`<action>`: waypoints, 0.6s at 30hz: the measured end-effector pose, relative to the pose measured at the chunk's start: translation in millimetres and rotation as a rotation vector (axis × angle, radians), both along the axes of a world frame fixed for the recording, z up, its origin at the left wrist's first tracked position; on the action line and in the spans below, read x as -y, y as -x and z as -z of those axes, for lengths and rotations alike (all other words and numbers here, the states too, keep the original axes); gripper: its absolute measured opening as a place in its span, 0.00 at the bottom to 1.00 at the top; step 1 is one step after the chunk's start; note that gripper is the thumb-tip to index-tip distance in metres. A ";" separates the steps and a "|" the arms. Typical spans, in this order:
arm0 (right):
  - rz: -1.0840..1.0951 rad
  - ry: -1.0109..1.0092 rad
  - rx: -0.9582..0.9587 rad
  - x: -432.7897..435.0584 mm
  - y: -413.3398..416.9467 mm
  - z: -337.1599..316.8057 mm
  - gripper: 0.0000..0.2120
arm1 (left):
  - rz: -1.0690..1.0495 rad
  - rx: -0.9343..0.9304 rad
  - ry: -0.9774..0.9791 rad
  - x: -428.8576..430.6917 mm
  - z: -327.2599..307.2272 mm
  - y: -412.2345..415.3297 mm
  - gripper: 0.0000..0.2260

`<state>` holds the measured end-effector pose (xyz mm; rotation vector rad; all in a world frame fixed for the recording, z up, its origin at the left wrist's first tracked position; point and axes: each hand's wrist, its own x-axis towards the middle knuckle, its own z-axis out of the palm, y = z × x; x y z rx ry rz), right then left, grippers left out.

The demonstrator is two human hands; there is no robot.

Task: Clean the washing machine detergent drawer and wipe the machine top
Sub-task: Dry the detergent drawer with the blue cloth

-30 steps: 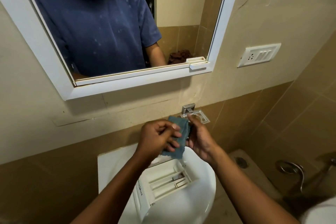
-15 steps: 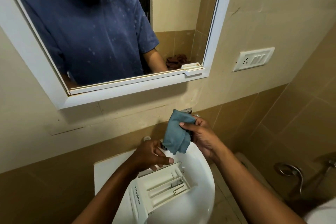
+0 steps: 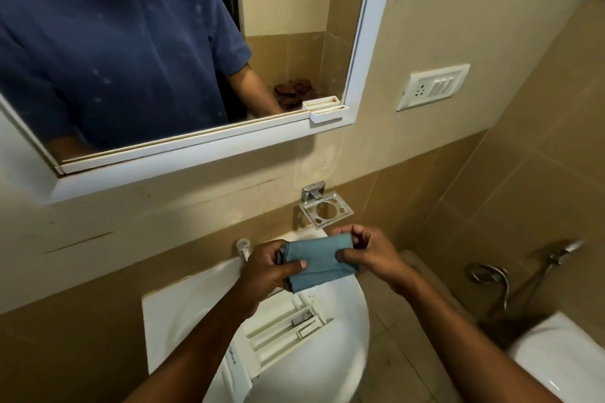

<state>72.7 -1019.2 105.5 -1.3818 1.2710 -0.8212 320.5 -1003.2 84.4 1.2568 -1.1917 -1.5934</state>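
A blue cloth (image 3: 319,260) is stretched between both hands above the white wash basin (image 3: 183,304). My left hand (image 3: 271,268) grips its left end with thumb on top. My right hand (image 3: 366,252) pinches its right end between thumb and fingers. Below the cloth, the white detergent drawer (image 3: 281,337) lies inside the basin, its compartments facing up and its front panel toward me. My left forearm hides part of the drawer.
A white-framed mirror (image 3: 203,144) hangs on the wall above. A chrome holder (image 3: 325,208) is fixed to the tiles just beyond my hands, and a tap (image 3: 243,247) stands behind the basin. A switch plate (image 3: 432,87), hand-shower hose (image 3: 491,275) and toilet (image 3: 563,357) are at the right.
My left hand has risen from the drawer and taken the cloth's left end. The cloth, earlier bunched in my right hand, now spreads between both hands, lower in the view.
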 end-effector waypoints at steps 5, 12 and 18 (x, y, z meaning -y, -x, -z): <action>-0.187 0.074 -0.308 36.8 31.3 -5.6 0.10 | -0.045 0.530 0.444 37.4 -1.1 17.4 0.10; -0.106 0.794 -0.711 132.2 27.7 -27.6 0.11 | -0.322 0.896 0.979 104.3 -15.6 32.6 0.11; -0.358 0.696 -0.970 146.4 37.3 17.0 0.15 | -0.135 1.053 1.134 104.3 54.9 43.4 0.08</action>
